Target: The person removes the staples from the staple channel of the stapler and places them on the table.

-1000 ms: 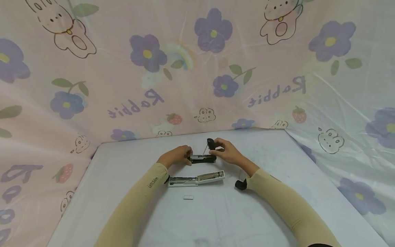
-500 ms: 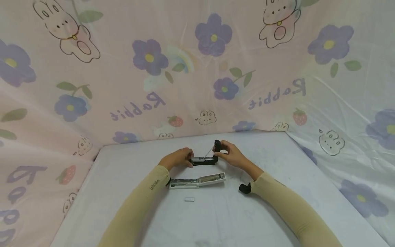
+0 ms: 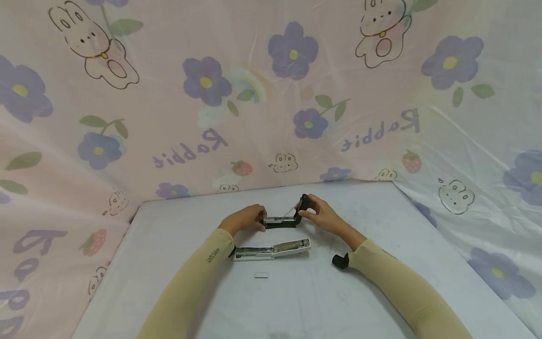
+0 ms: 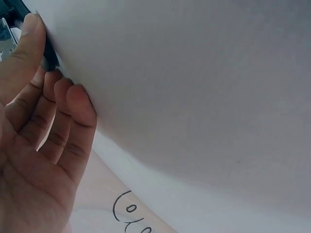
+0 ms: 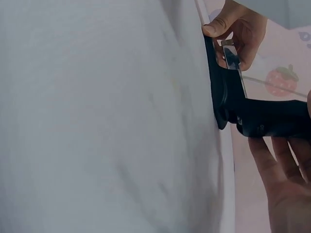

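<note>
In the head view a black stapler (image 3: 281, 226) rests on the white table, its top cover raised nearly upright at the right end. My left hand (image 3: 244, 219) pinches the left end of its base; the left wrist view shows thumb and fingertips at the dark edge (image 4: 50, 54). My right hand (image 3: 325, 217) holds the raised cover (image 5: 279, 116) between thumb and fingers. A thin rod runs slantwise from the cover down to the metal staple channel (image 5: 232, 56). Closer to me lies a white stapler (image 3: 292, 246), opened out, with its inner metal parts showing.
A small strip of staples (image 3: 261, 275) lies in front of the white stapler. Black wrist-camera mount (image 3: 340, 261) sticks out by the right sleeve. A patterned cloth (image 3: 254, 117) hangs behind the table (image 3: 203, 301).
My right hand has moved right, swinging the black stapler's cover farther back. My left hand keeps its hold on the base. The head view has shifted slightly.
</note>
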Demonstrator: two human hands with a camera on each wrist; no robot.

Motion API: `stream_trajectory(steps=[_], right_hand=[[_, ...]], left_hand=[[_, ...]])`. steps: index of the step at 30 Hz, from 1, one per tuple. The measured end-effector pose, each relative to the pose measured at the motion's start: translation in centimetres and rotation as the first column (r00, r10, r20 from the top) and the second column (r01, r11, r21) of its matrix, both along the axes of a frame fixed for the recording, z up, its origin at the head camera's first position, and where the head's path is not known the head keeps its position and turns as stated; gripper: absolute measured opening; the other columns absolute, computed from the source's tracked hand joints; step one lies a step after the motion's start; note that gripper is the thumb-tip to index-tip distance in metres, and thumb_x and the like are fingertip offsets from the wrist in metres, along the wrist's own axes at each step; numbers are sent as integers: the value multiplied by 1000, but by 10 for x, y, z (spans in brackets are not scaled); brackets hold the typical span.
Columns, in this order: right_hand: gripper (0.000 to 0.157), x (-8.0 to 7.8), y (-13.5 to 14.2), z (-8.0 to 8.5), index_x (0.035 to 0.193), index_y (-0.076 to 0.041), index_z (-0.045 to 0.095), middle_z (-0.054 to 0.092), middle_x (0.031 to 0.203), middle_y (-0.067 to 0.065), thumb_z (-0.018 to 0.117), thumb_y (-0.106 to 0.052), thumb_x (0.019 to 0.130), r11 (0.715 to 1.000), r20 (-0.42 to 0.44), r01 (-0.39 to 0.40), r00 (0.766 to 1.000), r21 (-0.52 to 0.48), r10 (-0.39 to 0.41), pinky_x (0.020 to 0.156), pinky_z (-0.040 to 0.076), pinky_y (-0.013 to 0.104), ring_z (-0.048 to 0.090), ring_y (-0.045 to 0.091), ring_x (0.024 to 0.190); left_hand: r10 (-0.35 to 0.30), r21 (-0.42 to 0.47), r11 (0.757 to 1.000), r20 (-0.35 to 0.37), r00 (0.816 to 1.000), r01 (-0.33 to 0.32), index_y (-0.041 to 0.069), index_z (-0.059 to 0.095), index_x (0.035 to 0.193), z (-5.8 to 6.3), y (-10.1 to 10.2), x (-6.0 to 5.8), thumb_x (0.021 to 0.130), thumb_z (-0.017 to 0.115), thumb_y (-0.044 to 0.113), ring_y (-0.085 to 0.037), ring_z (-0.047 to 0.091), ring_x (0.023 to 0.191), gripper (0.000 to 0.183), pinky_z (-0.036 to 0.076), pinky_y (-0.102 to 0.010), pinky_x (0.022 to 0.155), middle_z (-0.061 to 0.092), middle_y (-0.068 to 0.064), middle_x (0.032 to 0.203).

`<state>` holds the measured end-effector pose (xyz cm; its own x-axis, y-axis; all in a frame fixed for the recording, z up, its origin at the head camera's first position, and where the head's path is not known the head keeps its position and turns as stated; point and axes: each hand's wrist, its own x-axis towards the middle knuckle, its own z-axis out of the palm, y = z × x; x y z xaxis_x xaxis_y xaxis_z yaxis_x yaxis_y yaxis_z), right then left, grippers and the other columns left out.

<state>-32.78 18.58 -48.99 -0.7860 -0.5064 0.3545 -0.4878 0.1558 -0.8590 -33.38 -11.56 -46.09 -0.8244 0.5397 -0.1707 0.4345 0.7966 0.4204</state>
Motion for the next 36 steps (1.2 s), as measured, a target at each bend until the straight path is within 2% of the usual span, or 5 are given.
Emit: stream_trajectory(steps=[9,19,27,33,36], right_hand=[[30,-4,12,-2,124,-1,58,65,125,18,66,-3,96,999,-18,-40,999,-3,40,108,42,42,62,26,118],[28,-5,36,6,113,-18,63,67,114,1,78,-22,89,979,36,24,999,202,-32,94,48,38,63,21,104],[29,-7,45,12,106,-27,67,67,107,-5,83,-32,83,922,-29,99,995,376,-95,93,44,43,60,19,99],[36,1,36,25,118,-18,66,65,114,-4,79,-32,88,812,-245,189,968,552,-59,96,47,43,60,17,107],[39,6,24,34,122,-12,65,63,119,-1,77,-30,90,792,-339,222,941,569,-20,101,46,43,58,19,116]], left_hand=[[2,0,1000,-1,1000,-2,10,60,112,-1,-1,-1,83,82,24,-16,51,91,39,46,-34,88,55,0,99],[-4,-5,1000,0,1000,4,10,60,113,-2,1,-3,84,82,24,-15,51,91,39,46,-33,89,55,0,99],[-9,1,1000,-3,1000,9,10,60,113,-1,1,-1,84,81,25,-15,52,92,39,47,-35,89,56,0,101],[-3,4,1000,8,1000,3,10,60,113,-2,1,-3,84,81,25,-15,53,93,40,47,-35,90,57,0,101],[-5,18,1000,19,1000,5,9,60,113,-1,1,-3,84,81,24,-16,53,94,39,47,-36,91,57,-1,102]])
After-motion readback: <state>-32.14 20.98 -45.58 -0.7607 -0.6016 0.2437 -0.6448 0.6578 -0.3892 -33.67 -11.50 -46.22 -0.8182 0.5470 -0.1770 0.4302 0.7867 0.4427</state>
